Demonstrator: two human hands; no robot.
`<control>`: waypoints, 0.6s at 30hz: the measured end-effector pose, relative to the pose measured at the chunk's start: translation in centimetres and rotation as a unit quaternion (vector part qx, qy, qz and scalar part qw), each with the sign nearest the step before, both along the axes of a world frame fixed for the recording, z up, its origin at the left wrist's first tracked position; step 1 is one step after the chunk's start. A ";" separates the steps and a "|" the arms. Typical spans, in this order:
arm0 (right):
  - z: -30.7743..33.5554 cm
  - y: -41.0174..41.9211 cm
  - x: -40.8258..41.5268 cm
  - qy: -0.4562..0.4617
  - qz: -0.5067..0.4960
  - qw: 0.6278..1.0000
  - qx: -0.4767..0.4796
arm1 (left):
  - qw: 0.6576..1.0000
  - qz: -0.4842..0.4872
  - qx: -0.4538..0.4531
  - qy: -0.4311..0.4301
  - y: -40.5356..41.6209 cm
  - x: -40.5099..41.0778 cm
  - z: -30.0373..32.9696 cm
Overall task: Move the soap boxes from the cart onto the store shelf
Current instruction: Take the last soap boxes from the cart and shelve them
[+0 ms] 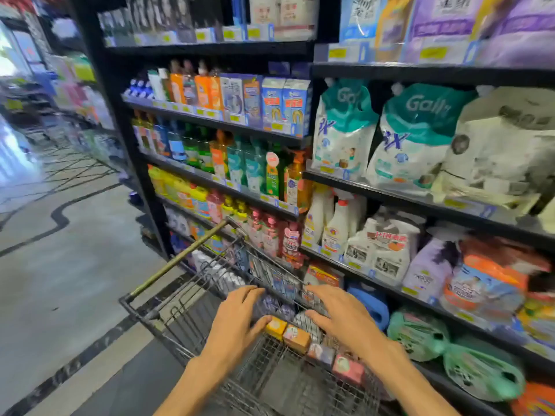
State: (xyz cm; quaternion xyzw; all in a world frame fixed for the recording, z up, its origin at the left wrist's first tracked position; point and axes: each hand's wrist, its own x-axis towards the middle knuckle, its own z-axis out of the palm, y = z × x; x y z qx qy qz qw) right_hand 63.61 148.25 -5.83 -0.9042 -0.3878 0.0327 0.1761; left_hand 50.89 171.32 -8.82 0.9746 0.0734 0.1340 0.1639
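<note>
Black store shelf (420, 202) beside wire cart (192, 298); left hand (237, 319) and right hand (339, 313) hover spread, holding nothing, over small cardboard soap boxes (295, 337).

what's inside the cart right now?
A row of small soap boxes in orange, yellow and pink lies in the wire cart, between the left hand and right hand. More packs lie further in, partly covered by the hands and blurred.

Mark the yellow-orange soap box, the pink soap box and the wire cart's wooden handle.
yellow-orange soap box (276, 326), head view, on its top face.
pink soap box (348, 369), head view, on its top face.
wire cart's wooden handle (180, 257), head view, mid-length of the bar.
</note>
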 end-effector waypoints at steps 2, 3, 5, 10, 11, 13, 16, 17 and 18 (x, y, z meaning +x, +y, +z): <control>-0.9 -1.3 0.4 0.004 -0.051 0.999 0.001 | 0.999 -0.047 -0.005 0.008 0.2 2.8 -0.8; -1.2 -2.0 0.5 0.009 -0.075 0.997 -0.002 | 0.997 -0.070 -0.008 0.016 0.1 4.2 -1.4; -2.0 -3.4 1.0 0.013 -0.120 0.993 -0.008 | 0.993 -0.113 -0.015 0.038 -0.5 7.4 -2.9; -5.9 -6.6 2.3 0.043 -0.197 0.979 -0.031 | 0.974 -0.198 -0.039 0.105 -3.5 13.1 -8.2; -7.1 -7.1 2.6 0.057 -0.211 0.976 -0.020 | 0.969 -0.206 -0.051 0.124 -3.9 13.8 -9.5; -9.6 -7.6 3.2 0.086 -0.234 0.967 -0.052 | 0.960 -0.214 -0.073 0.162 -4.4 15.0 -12.2; -13.0 -7.4 4.2 0.125 -0.240 0.959 -0.087 | 0.948 -0.217 -0.084 0.217 -4.5 16.6 -16.8; -14.1 -7.1 4.5 0.134 -0.252 0.955 -0.084 | 0.943 -0.216 -0.081 0.240 -4.4 17.1 -18.5; -15.2 -6.8 4.8 0.138 -0.256 0.954 -0.073 | 0.938 -0.212 -0.077 0.263 -4.4 17.5 -20.1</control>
